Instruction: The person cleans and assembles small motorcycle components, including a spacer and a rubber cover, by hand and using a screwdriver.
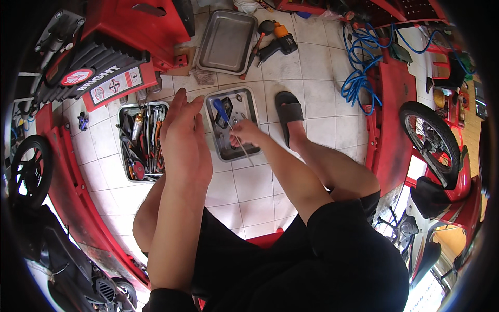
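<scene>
In front of me my right hand (pixel 245 133) is closed around the thin metal shaft of a screwdriver, over a small metal tray (pixel 254 106). The screwdriver's blue handle (pixel 221 110) points up and to the left, its tip toward me. Inside the tray lie a dark part, a small ring and some small metal pieces, partly covered by my hand. Held up at the left, my left hand (pixel 186 138) has its fingers stretched out and nothing visible in it. Just beyond it sits a tray of hand tools (pixel 139 138), crowded with wrenches and other tools.
A larger metal tray (pixel 226 39) lies farther off, beside a black and yellow power tool (pixel 278 42) and a hammer (pixel 253 54). Blue hose (pixel 358 78) coils at the right. Red lift platforms (pixel 397 104) and a motorcycle wheel (pixel 431 140) flank me. My sandalled foot (pixel 289 117) rests on tiles.
</scene>
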Demonstrator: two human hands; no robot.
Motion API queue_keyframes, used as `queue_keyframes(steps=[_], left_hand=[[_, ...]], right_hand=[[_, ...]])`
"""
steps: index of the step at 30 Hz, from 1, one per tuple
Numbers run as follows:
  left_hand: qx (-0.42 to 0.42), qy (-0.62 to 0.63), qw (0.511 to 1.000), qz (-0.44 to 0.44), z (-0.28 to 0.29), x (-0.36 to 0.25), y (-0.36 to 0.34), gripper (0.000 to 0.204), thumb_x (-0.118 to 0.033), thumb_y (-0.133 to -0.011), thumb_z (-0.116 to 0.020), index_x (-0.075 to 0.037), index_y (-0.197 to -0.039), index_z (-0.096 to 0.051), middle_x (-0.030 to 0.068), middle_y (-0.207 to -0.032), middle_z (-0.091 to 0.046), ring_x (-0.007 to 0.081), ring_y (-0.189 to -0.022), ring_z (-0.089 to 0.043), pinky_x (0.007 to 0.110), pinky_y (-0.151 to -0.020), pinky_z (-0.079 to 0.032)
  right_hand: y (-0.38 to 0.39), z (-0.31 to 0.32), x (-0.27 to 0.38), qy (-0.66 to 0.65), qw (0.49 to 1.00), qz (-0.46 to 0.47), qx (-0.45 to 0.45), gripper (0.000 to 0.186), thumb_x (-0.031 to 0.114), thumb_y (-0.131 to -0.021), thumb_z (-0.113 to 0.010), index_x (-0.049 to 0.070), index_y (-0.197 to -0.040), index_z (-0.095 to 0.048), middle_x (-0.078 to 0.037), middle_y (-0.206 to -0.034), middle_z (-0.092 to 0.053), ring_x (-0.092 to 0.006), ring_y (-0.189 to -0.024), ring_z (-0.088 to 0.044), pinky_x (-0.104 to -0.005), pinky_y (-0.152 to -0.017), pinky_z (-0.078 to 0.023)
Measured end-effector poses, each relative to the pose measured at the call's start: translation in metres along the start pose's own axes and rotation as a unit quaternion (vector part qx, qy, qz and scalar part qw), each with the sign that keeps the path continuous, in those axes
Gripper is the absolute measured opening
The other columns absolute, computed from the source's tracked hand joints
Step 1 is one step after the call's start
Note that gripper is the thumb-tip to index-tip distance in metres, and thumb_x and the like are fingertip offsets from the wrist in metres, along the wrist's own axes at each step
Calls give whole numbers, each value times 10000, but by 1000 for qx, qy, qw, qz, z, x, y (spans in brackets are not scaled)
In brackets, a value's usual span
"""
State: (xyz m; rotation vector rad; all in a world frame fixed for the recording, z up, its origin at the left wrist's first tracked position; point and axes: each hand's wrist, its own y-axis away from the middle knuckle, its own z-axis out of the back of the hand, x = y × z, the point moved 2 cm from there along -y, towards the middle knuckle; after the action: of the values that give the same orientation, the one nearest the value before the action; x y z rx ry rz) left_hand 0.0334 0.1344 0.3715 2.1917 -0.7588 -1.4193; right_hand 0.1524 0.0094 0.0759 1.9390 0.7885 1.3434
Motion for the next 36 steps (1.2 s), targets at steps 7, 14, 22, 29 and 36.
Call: queue_keyframes(steps=[7, 14, 22, 29, 36], left_hand=[[17, 23, 1000, -12, -1, -13, 7, 654, -116, -859, -601, 83, -1409, -308, 145, -1475, -316, 184, -1346, -325, 339, -1142, -188], [32, 41, 999, 1, -10, -11, 9, 525, -84, -887, -562, 71, -1354, -379, 130, -1440, -365, 168, -1311, -362, 352, -1123, -252], [25, 76, 997, 14, 8, -13, 5, 443, -85, -891, -563, 69, -1290, -446, 143, -1427, -369, 191, -1308, -374, 409, -1125, -272], [41, 71, 996, 31, -1, -22, 16, 425, -70, -907, -463, 55, -1311, -431, 130, -1357, -452, 251, -1291, -400, 384, -1135, -297], [39, 92, 994, 45, -1, -22, 16, 451, -55, -879, -477, 54, -1314, -431, 124, -1343, -463, 246, -1276, -411, 375, -1116, -317]], right_hand=[[-4, -28, -105, 33, 976, -79, -198, 139, 72, -900, -605, -35, -818, -638, -122, -696, -674, -199, -616, -680, -311, -531, -568], [-41, -18, -94, 406, 879, -16, -252, 297, 269, -806, -684, -20, -878, -690, -176, -812, -703, -272, -808, -702, -392, -766, -560], [-27, -12, -14, 470, 851, -156, -178, 405, 165, -777, -602, -8, -1143, -597, -213, -1245, -574, -352, -1058, -624, -397, -915, -517], [-47, 27, -20, 542, 782, -34, -306, 229, 65, -825, -573, 34, -1036, -657, -192, -1077, -660, -342, -1016, -651, -407, -851, -551], [-41, 20, -13, 518, 799, -77, -296, 207, 107, -811, -612, 47, -1003, -663, -177, -989, -686, -320, -975, -670, -407, -832, -554]])
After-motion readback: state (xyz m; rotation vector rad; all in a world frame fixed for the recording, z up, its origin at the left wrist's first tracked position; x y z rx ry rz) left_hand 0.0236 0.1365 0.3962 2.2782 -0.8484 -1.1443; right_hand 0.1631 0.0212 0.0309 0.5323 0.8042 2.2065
